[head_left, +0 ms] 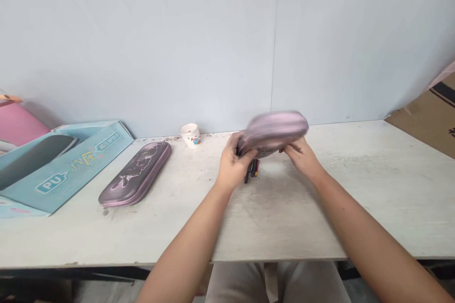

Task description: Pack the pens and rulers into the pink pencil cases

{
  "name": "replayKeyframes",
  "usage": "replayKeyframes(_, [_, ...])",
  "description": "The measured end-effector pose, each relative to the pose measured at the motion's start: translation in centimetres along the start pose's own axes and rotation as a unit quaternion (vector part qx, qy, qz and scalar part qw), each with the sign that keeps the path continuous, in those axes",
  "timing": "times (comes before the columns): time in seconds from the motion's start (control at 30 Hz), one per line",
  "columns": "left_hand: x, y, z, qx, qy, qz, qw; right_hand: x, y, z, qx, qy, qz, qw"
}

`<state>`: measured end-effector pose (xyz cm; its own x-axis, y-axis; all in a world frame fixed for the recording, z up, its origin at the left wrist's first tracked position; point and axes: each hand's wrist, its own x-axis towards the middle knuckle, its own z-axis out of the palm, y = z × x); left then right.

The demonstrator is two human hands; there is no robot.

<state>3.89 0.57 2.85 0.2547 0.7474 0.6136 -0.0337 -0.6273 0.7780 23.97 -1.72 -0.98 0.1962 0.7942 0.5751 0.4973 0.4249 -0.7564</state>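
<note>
Two hands: your left hand [234, 163] and your right hand [302, 156] are raised just above the tabletop, with one case between them.
Fingers: curled closed around opposite ends of the case on both hands; blur hides how each finger sits.
Held thing: a mauve oval pencil case [273, 132], blurred, gripped in the air; you can't tell whether it is zipped.
Below your hands: a small bunch of dark pens [252, 169] on the white table [302, 227], near your left hand.
To your left: a second marbled pencil case [135, 173] lying flat, well apart from the pens.
Back edge: a paper cup [190, 135] stands near the pale wall [149, 47].
Far left: a pale blue cardboard box [67, 175] printed "PU", a pink item [17, 123] behind it.
Far right: brown cardboard [430, 113] beyond the table's corner.
</note>
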Motion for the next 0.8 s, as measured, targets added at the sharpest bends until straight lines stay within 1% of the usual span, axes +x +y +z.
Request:
replayKeyframes(0.03, [0.0,-0.1,0.3,-0.085,0.013,-0.029,0.996,-0.1,0.1,0.2,0.004,-0.010,0.009,1.000])
replayKeyframes(0.07, [0.0,-0.3,0.4,-0.162,0.026,-0.057,0.985,-0.2,0.1,0.2,0.009,-0.015,0.016,1.000])
replayKeyframes(0.13, [0.0,-0.6,0.5,-0.260,0.041,-0.118,0.957,-0.3,0.0,0.0,0.010,-0.001,0.017,1.000])
replayKeyframes(0.2, [-0.1,-0.9,0.3,-0.282,0.031,-0.182,0.941,-0.3,-0.2,-0.5,-0.011,0.038,0.007,0.999])
replayKeyframes(0.27, [-0.1,-1.2,0.0,-0.260,0.008,-0.230,0.938,-0.2,-0.4,-1.2,-0.039,0.076,0.003,0.996])
replayKeyframes(0.3, [-0.1,-1.3,-0.1,-0.246,0.000,-0.243,0.938,-0.1,-0.5,-1.6,-0.052,0.087,0.001,0.995])
replayKeyframes(0.37, [-0.1,-1.5,-0.2,-0.233,0.004,-0.253,0.939,0.2,-0.5,-2.3,-0.067,0.090,-0.002,0.994])
replayKeyframes(0.43, [0.0,-1.4,-0.2,-0.253,0.028,-0.247,0.935,0.5,-0.4,-2.8,-0.056,0.083,0.003,0.995])
replayKeyframes(0.5, [0.1,-1.1,-0.1,-0.292,0.050,-0.232,0.927,0.7,-0.2,-2.7,-0.007,0.070,0.030,0.997])
replayKeyframes(0.57, [0.1,-0.7,-0.1,-0.332,0.060,-0.221,0.915,0.6,-0.2,-2.1,0.094,0.026,0.083,0.992])
replayKeyframes(0.6, [0.1,-0.5,0.0,-0.351,0.061,-0.220,0.908,0.5,-0.3,-1.6,0.162,-0.006,0.116,0.980])
replayKeyframes(0.63, [0.1,-0.3,0.0,-0.370,0.062,-0.222,0.900,0.3,-0.6,-1.1,0.234,-0.036,0.149,0.960])
replayKeyframes(0.7, [-0.1,-0.2,0.1,-0.403,0.070,-0.234,0.882,-0.3,-1.3,0.1,0.358,-0.073,0.196,0.910])
replayKeyframes(0.73, [-0.1,-0.2,0.2,-0.416,0.076,-0.243,0.873,-0.6,-1.7,0.7,0.396,-0.082,0.210,0.890])
replayKeyframes(0.77, [-0.2,-0.3,0.3,-0.426,0.081,-0.253,0.865,-0.9,-2.1,1.2,0.413,-0.091,0.220,0.879])
replayKeyframes(0.8, [-0.3,-0.4,0.4,-0.432,0.082,-0.266,0.858,-1.2,-2.4,1.6,0.413,-0.105,0.229,0.875])
